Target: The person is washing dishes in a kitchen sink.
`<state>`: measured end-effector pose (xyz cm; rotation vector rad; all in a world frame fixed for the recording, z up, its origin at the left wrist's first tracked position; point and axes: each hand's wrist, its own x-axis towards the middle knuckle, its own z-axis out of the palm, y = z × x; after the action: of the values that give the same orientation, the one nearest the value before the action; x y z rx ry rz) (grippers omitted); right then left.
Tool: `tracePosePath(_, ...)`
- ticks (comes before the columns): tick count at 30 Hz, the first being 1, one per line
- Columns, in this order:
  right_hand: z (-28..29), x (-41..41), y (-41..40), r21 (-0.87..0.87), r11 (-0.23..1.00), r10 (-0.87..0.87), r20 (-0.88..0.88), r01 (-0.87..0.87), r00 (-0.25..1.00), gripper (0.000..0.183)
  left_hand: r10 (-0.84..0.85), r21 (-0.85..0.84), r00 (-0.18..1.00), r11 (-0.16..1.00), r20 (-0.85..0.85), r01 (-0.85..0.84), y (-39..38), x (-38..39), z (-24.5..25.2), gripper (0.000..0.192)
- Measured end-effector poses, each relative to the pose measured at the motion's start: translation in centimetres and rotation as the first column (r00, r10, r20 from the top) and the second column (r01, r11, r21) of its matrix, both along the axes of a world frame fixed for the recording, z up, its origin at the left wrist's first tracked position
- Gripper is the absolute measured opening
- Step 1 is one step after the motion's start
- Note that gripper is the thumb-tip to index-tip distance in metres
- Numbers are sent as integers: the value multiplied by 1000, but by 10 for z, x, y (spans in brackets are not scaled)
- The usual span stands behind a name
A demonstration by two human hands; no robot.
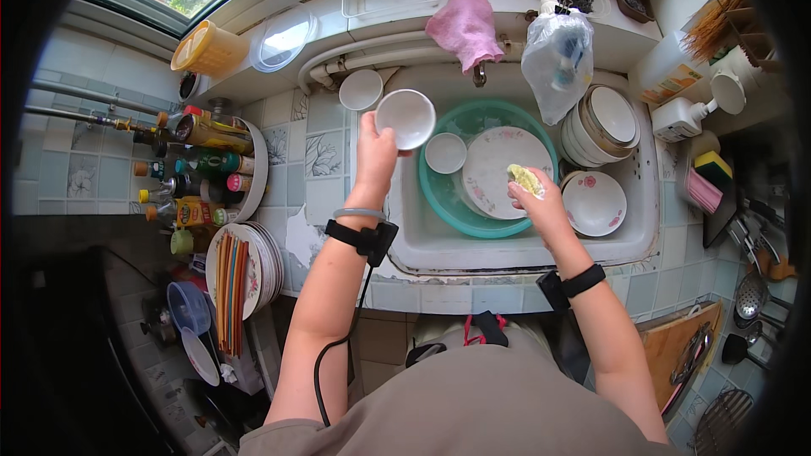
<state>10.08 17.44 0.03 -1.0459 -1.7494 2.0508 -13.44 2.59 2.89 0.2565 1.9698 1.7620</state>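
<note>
My left hand (376,155) grips a small white bowl (406,119) by its side, over the sink's left rim. Just behind it another white bowl (361,89) sits on the tiled counter. My right hand (535,193) is closed on a yellow-green scrubbing sponge (525,180), above the right edge of a green plastic basin (437,206). Inside the basin are a floral-patterned plate (505,171) and a small white bowl (445,153). Right of the basin, in the white sink (437,249), stand a stack of bowls (586,130) and a flower-patterned bowl (594,202).
A pink cloth (466,28) covers the faucet, and a plastic bag (557,60) hangs beside it. Bottles (215,161) and stacked plates with chopsticks (237,272) stand at left. A pump bottle (678,121) and hanging utensils (751,294) are at right.
</note>
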Motion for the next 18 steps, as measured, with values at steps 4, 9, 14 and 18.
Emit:
tracePosePath(4, -11, 25, 3, -37, 999, -2, 63, 5, 998, 35, 233, 10, 962, 972, -142, -234, -12, -64, 0, 28)
tracePosePath(9, -19, 40, 0, -81, 994, -60, 121, 70, 991, 35, 268, -111, 938, 949, -221, -297, -13, -101, -14, 22)
tracePosePath(14, -18, 44, 3, -99, 994, -28, 156, 44, 987, 37, 259, -239, 920, 912, -293, -333, -10, -115, -26, 17)
tracePosePath(18, -24, 47, 2, -105, 993, -36, 159, 53, 987, 38, 241, -249, 933, 918, -267, -308, -14, -121, -37, 19)
